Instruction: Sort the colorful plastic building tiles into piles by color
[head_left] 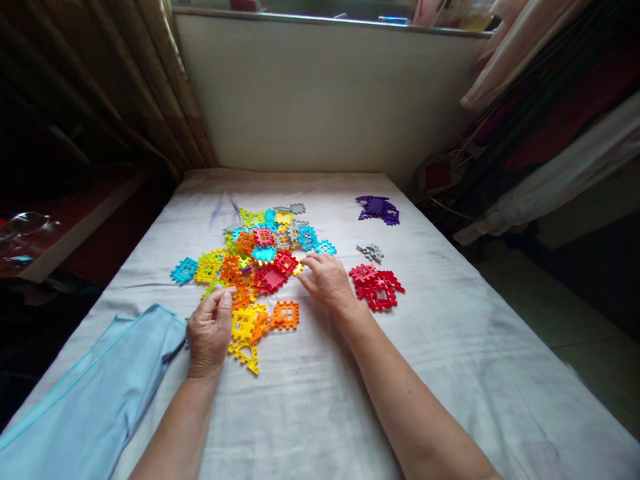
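Toothed plastic building pieces lie in a mixed heap on the bed. My right hand (327, 283) reaches in from the right, thumb and index finger apart, at the edge of a red window piece (287, 262) and a small yellow piece (299, 269). Another red square piece (271, 278) lies just left of these. My left hand (209, 331) is curled at the heap's near left, thumb against the fingers; what it may hold is hidden. Beside it are a yellow window piece (243, 322), an orange window piece (286, 315) and a yellow arched piece (245, 355).
Separate groups lie on the right: purple pieces (377, 209), grey pieces (371, 252) and red pieces (379, 293). A light blue cloth (100, 393) lies at the near left of the bed sheet (450, 373). A curtain (125, 80) hangs left; clothes (550, 153) hang right.
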The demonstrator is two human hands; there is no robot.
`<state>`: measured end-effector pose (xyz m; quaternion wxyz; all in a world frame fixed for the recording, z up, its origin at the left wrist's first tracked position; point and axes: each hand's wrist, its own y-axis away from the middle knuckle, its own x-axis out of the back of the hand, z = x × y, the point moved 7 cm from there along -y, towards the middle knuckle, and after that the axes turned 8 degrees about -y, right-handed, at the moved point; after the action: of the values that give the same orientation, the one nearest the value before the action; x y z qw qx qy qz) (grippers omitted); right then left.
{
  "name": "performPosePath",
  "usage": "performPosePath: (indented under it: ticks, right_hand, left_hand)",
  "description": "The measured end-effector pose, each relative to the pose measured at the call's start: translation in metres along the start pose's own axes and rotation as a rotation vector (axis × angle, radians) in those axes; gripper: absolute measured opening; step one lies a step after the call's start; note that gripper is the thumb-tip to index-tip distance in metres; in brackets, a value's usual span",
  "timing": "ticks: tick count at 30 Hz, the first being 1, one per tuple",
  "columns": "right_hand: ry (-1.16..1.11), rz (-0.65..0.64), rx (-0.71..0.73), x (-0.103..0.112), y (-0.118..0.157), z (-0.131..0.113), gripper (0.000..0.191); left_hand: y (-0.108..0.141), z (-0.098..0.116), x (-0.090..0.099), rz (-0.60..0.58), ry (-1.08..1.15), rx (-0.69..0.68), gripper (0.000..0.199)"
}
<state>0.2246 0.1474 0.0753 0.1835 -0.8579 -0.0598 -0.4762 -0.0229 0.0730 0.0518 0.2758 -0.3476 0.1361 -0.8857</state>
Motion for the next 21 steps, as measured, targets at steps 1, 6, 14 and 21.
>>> performPosePath:
  ticks: [1, 6, 14, 21]
  right_hand:
    - [-0.009, 0.006, -0.010, -0.010, -0.005, -0.003, 0.033]
    - [0.004, -0.016, -0.028, -0.032, -0.017, -0.011, 0.033]
    - [0.033, -0.016, -0.002, -0.020, -0.012, -0.015, 0.027]
    - [-0.125, 0.233, -0.220, 0.046, 0.013, 0.052, 0.030]
  left_hand:
    - [0.000, 0.000, 0.000, 0.000, 0.002, 0.004, 0.034]
    - [-0.001, 0.000, 0.000, -0.008, -0.005, 0.014, 0.034]
    - [0.000, -0.001, 0.000, -0.020, -0.011, 0.036, 0.036]
    - [-0.001, 0.000, 0.000, -0.016, -0.006, 0.038, 0.035]
